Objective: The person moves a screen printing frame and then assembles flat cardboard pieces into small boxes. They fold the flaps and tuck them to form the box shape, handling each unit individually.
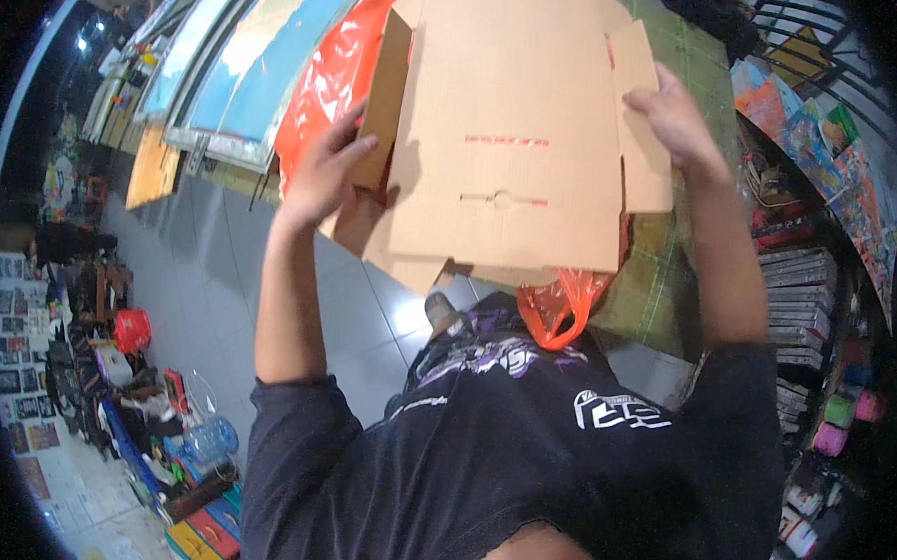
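A grey tiled floor (199,259) lies below, with framed pictures (228,60) leaning beyond the left hand and stacked shelves (803,296) out past the right hand. The left hand (323,169) is closed on the left side flap of a flat brown cardboard box (510,133), fingers curled round its edge, while the right hand (671,115) grips the right flap. The box is held up between both hands, above a green mat (659,279), with an orange plastic bag (327,75) behind and beneath it.
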Action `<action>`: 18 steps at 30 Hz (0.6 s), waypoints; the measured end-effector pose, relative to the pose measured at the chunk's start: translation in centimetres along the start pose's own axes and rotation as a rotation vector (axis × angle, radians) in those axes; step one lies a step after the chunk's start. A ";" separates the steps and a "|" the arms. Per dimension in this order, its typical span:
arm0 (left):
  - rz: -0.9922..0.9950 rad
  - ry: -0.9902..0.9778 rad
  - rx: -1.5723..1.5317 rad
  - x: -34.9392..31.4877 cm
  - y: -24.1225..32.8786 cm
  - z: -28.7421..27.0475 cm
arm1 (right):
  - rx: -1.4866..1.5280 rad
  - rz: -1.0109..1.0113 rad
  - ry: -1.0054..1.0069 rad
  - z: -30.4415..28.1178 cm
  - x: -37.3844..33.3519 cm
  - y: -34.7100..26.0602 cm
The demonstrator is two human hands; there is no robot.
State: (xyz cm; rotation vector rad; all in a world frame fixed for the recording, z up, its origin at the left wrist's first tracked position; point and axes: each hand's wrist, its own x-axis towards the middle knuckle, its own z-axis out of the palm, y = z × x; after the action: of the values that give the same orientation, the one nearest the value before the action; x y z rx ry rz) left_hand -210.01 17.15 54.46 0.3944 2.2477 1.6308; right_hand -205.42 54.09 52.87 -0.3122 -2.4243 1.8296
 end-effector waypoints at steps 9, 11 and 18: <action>0.086 0.183 0.010 -1.2 -1.0 -0.5 | -0.748 -0.600 0.371 2.3 -6.8 -4.1; 0.169 0.078 -0.026 -0.9 -2.4 -2.0 | -0.620 -0.678 0.111 6.4 -10.3 -5.4; 0.561 -0.382 0.414 -0.1 -1.6 -3.6 | -0.837 -0.619 -0.157 15.1 -12.5 -4.2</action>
State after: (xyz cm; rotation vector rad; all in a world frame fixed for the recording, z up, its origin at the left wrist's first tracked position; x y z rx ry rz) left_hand -211.55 13.51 53.97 1.4171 2.2685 1.1394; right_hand -196.56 36.09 53.33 0.5076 -2.8097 0.5725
